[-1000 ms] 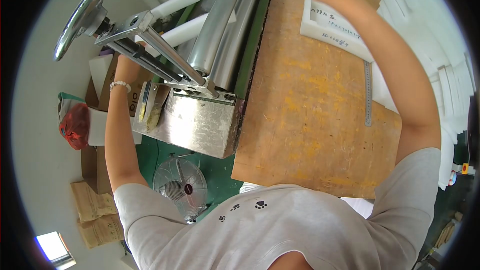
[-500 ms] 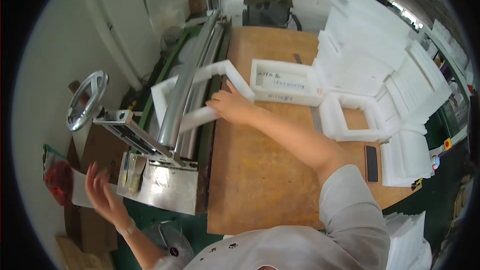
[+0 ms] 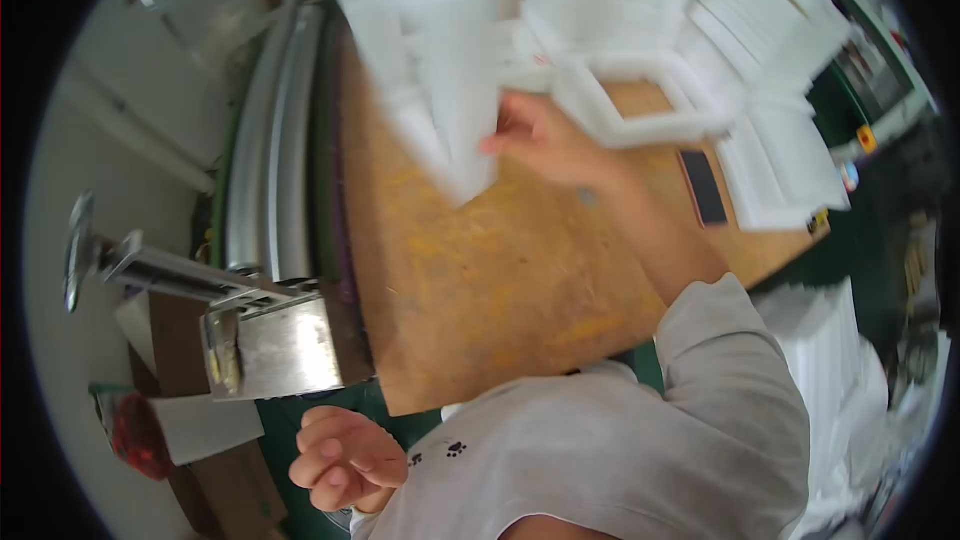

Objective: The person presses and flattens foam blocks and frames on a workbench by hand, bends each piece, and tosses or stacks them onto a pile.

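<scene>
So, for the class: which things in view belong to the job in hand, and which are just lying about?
Likely part of the job:
white foam piece, held in the right hand
foam frame on the wooden table
metal rollers beside it

Seemingly just lying about:
phone on the table
red bag
cardboard box

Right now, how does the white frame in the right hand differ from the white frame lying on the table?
The raised frame is gripped by the right hand; no hand holds the lying frame. The raised frame is tilted and blurred; the lying frame rests flat on the table and looks sharper. Both are white.
</scene>
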### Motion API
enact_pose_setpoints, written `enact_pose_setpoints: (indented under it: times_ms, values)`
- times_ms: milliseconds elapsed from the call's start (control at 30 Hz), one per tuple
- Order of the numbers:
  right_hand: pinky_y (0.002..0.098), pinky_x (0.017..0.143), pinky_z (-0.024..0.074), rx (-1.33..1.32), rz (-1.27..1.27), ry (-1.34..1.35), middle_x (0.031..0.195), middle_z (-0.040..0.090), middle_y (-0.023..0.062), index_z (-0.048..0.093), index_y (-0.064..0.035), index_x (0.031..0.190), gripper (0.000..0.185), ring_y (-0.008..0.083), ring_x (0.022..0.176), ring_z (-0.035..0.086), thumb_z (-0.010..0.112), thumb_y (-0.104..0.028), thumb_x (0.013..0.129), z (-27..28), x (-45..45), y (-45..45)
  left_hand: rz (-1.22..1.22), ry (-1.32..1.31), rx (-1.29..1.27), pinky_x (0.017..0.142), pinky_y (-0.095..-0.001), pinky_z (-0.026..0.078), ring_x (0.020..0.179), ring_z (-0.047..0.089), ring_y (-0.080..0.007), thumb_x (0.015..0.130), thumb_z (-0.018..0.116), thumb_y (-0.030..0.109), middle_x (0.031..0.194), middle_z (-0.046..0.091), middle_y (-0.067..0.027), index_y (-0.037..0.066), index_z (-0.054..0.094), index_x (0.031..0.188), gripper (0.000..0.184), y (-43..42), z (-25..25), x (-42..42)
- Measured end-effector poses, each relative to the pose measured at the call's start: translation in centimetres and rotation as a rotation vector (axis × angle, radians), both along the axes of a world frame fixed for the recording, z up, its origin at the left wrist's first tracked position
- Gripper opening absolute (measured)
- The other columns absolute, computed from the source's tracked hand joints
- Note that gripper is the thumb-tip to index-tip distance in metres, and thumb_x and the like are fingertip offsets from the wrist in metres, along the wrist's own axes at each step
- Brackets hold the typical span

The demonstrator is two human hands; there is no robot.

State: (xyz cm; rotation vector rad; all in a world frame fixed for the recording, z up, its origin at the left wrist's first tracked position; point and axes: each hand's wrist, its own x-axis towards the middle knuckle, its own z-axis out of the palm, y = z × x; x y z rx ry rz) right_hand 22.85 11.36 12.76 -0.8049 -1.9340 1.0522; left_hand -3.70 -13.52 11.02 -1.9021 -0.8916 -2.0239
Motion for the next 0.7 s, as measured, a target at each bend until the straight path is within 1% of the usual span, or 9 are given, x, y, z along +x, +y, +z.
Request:
enact_pose_setpoints:
  times_ms: [200,300,367,433,467,533,600,633,700]
  values:
    - [0.0355,0.090,0.0576,-0.984,-0.038,0.761,0.114,0.066,0.0129,0.056,0.0005,0.124,0.026,0.0224,0.101,0.068,0.060,-0.007,0.099,-11.9,-0.6,-12.1,-0.139,0.012,-0.012,0.064,-0.0326,0.040,0.072,0.048,-0.0210,0.088,0.051,0.006,0.125,0.051,-0.0058,0.018,0.050,0.130,0.043,2.4,-0.4,3.8]
    - [0.0366,0.085,0.0587,-1.396,0.228,0.525,0.115,0.067,0.0166,0.055,-0.0007,0.129,0.033,0.0264,0.099,0.070,0.058,-0.019,0.102,-8.7,4.0,-13.8,-0.162,0.025,-0.053,0.063,-0.0329,0.042,0.071,0.048,-0.0213,0.088,0.052,0.006,0.127,0.050,-0.0060,0.018,0.051,0.129,0.042,3.7,-1.0,5.5]
    - [0.0322,0.085,0.0575,-0.962,0.383,-0.036,0.120,0.068,0.0139,0.054,-0.0042,0.136,0.040,0.0211,0.100,0.069,0.061,-0.018,0.099,-2.4,9.7,-13.9,-0.143,0.039,-0.128,0.063,-0.0345,0.044,0.073,0.052,-0.0225,0.086,0.051,0.002,0.125,0.051,-0.0084,0.016,0.051,0.127,0.044,4.3,-1.0,6.4]
    - [0.0335,0.086,0.0530,0.221,-0.098,-0.276,0.100,0.069,0.0090,0.063,-0.0037,0.124,0.039,0.0230,0.095,0.065,0.068,-0.014,0.087,-1.2,16.8,-11.0,-0.043,0.083,-0.303,0.065,-0.0348,0.048,0.077,0.057,-0.0240,0.081,0.049,-0.003,0.120,0.054,-0.0120,0.012,0.051,0.124,0.045,3.8,-1.0,7.4]
    - [0.0351,0.092,0.0494,0.065,-0.624,-0.179,0.108,0.067,0.0117,0.062,-0.0027,0.124,0.047,0.0265,0.099,0.062,0.074,-0.018,0.081,-0.9,20.5,-10.1,-0.124,0.038,-0.356,0.067,-0.0330,0.051,0.078,0.061,-0.0250,0.078,0.048,-0.005,0.114,0.056,-0.0150,0.005,0.052,0.121,0.044,4.1,-1.8,7.9]
    - [0.0383,0.102,0.0448,0.752,-1.079,-0.954,0.133,0.060,0.0156,0.055,-0.0057,0.137,0.066,0.0312,0.120,0.057,0.076,-0.036,0.083,0.4,31.8,-7.3,-0.156,0.063,-0.571,0.083,-0.0374,0.052,0.093,0.063,-0.0297,0.078,0.049,-0.005,0.120,0.058,-0.0183,0.001,0.052,0.123,0.046,4.9,-2.8,8.5]
    - [0.0393,0.106,0.0427,0.245,-1.394,-1.571,0.144,0.053,0.0169,0.051,-0.0081,0.144,0.074,0.0319,0.130,0.051,0.078,-0.040,0.082,-1.1,40.1,-8.5,-0.046,0.126,-0.636,0.106,-0.0440,0.042,0.120,0.055,-0.0352,0.078,0.050,-0.005,0.138,0.050,-0.0230,-0.002,0.043,0.139,0.061,6.7,-3.4,9.6]
    - [0.0391,0.109,0.0416,-0.106,-1.397,-1.418,0.147,0.049,0.0161,0.050,-0.0093,0.145,0.074,0.0322,0.131,0.050,0.080,-0.032,0.081,0.3,39.3,-9.1,-0.025,0.121,-0.639,0.106,-0.0440,0.042,0.120,0.055,-0.0352,0.078,0.050,-0.005,0.138,0.050,-0.0230,-0.002,0.043,0.139,0.061,6.9,-4.2,9.5]
    - [0.0394,0.108,0.0422,0.017,-1.167,-1.192,0.145,0.052,0.0142,0.051,-0.0095,0.144,0.071,0.0313,0.129,0.053,0.080,-0.022,0.081,-1.1,44.6,-10.3,0.099,-0.170,-0.865,0.119,-0.0460,0.025,0.140,0.037,-0.0373,0.077,0.051,-0.004,0.152,0.035,-0.0249,-0.003,0.027,0.151,0.077,7.0,-6.6,9.3]
